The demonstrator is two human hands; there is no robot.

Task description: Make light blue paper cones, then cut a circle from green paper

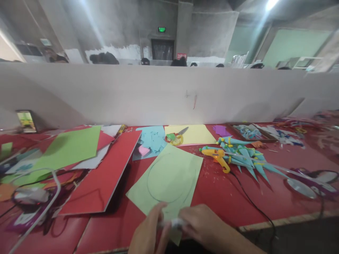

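A pale green paper sheet (169, 176) lies at an angle in front of me, with a large circle drawn on it in a thin dark line. At its near corner, my left hand (149, 229) and my right hand (202, 225) come together, fingers closed. Between them is a small whitish object (177, 223), blurred and partly covered by the fingers; its kind I cannot make out. The paper's near tip hangs below it at the table edge. Beyond the sheet lie yellow-handled scissors (177, 139). To the right rests a yellow glue gun (218, 157).
Blue paper cones (243, 155) lie behind the glue gun, its black cord (246, 194) running over the table edge. Left are a red board (103, 176), a green sheet (71, 146) and a lamp (34, 197). Blue scraps (152, 141) and a scrap tray (270, 137) sit near the white partition (148, 95).
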